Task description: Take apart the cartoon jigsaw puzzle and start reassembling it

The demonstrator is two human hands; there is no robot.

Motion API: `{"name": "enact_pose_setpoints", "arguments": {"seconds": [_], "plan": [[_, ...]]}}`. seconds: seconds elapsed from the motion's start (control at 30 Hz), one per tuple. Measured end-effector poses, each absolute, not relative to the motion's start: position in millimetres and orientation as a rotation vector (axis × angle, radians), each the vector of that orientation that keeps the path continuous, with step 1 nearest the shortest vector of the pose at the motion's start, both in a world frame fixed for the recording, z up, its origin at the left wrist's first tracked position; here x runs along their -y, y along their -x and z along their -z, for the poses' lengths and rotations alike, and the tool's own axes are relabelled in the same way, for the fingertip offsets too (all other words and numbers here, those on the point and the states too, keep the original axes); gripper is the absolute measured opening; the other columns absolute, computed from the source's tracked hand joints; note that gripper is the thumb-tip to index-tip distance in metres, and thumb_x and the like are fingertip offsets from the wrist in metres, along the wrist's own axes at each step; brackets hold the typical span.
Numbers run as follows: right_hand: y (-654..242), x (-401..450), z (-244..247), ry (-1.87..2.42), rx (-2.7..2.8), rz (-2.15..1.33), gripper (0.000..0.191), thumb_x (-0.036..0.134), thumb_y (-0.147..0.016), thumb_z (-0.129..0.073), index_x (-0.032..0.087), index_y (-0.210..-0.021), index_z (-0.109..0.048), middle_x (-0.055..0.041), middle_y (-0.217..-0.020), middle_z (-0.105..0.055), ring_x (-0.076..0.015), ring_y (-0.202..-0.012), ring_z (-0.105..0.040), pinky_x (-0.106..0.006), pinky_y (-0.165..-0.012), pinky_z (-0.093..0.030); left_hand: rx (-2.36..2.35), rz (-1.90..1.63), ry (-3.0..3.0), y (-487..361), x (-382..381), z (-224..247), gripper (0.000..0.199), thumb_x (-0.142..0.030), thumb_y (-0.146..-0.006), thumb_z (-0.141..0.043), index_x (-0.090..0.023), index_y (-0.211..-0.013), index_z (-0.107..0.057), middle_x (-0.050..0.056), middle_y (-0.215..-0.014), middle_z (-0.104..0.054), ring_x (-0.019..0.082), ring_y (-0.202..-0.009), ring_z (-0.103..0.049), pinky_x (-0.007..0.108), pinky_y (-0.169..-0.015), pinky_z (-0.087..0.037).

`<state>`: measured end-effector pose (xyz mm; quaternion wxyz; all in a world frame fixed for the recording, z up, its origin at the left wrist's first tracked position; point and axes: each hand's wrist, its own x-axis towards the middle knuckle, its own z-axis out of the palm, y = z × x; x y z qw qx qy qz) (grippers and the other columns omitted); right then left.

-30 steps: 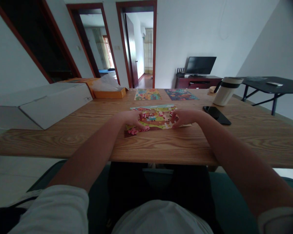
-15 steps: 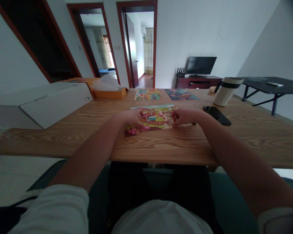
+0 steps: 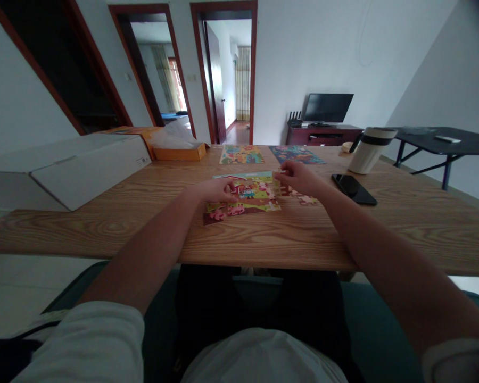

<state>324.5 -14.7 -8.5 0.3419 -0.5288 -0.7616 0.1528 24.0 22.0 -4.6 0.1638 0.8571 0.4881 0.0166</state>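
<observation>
your right hand (image 3: 299, 178) has slid toward the far edge of the jigsaw puzzle (image 3: 243, 199), lying flat and crosswise on the wooden table (image 3: 104, 234), doorways (image 3: 223, 74) beyond. your left hand (image 3: 215, 190) rests on it too, fingers curled; any grip on a piece can't be told.

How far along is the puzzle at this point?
Done: most of the puzzle is assembled, and two other puzzles look complete further up the table. In hand: the left hand rests on its pieces; the right hand works its far corner. Left: loose pieces beside it, and brown backing showing.
</observation>
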Motion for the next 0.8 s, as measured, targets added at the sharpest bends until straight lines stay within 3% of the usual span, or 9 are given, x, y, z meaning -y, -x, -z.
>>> {"name": "enact_pose_setpoints", "arguments": {"seconds": [0.27,0.4,0.57,0.67,0.8], "plan": [[-296.3,24.7,4.1,1.001,1.61,-0.741,0.042,0.059,-0.082,-0.068,0.024,-0.086,-0.045,0.0011,-0.073,-0.058,-0.0154,-0.071,-0.06,-0.028,-0.062,-0.048,-1.062,-0.577,-2.353,-60.9,-1.9,16.3,0.057,-0.051,-0.083,-0.069,-0.018,-0.129,-0.059,0.01,-0.118,-0.07,0.021,-0.098,-0.066,0.03,-0.08,-0.052],[-284.5,32.4,3.1,0.978,1.565,-0.881,0.046,0.058,-0.079,-0.072,0.025,-0.09,-0.041,0.0055,-0.065,-0.056,-0.0126,-0.06,-0.056,-0.024,-0.054,-0.044,-1.021,-0.763,-2.301,-69.5,-1.6,20.6,0.042,-0.052,-0.086,-0.065,-0.016,-0.108,-0.066,0.009,-0.104,-0.072,0.02,-0.09,-0.066,0.031,-0.076,-0.052],[-285.9,30.2,4.6,0.857,1.525,-0.945,0.048,0.056,-0.073,-0.077,0.025,-0.088,-0.044,0.0031,-0.078,-0.064,-0.0149,-0.073,-0.065,-0.03,-0.068,-0.054,-1.0,-0.797,-2.336,-62.5,-9.5,23.6,0.039,-0.056,-0.081,-0.068,-0.017,-0.083,-0.063,0.004,-0.081,-0.067,0.016,-0.073,-0.06,0.027,-0.063,-0.047],[-291.6,27.9,6.3,0.899,1.571,-0.892,0.043,0.052,-0.072,-0.079,0.024,-0.089,-0.051,0.0003,-0.086,-0.067,-0.0173,-0.081,-0.067,-0.033,-0.074,-0.056,-0.941,-0.8,-2.255,-62.4,-8.4,23.2,0.038,-0.054,-0.08,-0.069,-0.017,-0.078,-0.059,0.001,-0.075,-0.064,0.014,-0.069,-0.057,0.025,-0.06,-0.044],[-298.9,26.4,10.0,1.017,1.68,-0.836,0.037,0.047,-0.073,-0.08,0.022,-0.093,-0.06,-0.0026,-0.084,-0.069,-0.0199,-0.079,-0.066,-0.033,-0.067,-0.055,-0.924,-0.882,-2.11,-64.3,-5.7,21.6,0.035,-0.049,-0.078,-0.072,-0.018,-0.078,-0.055,0.001,-0.075,-0.064,0.013,-0.068,-0.059,0.025,-0.059,-0.044]]}}
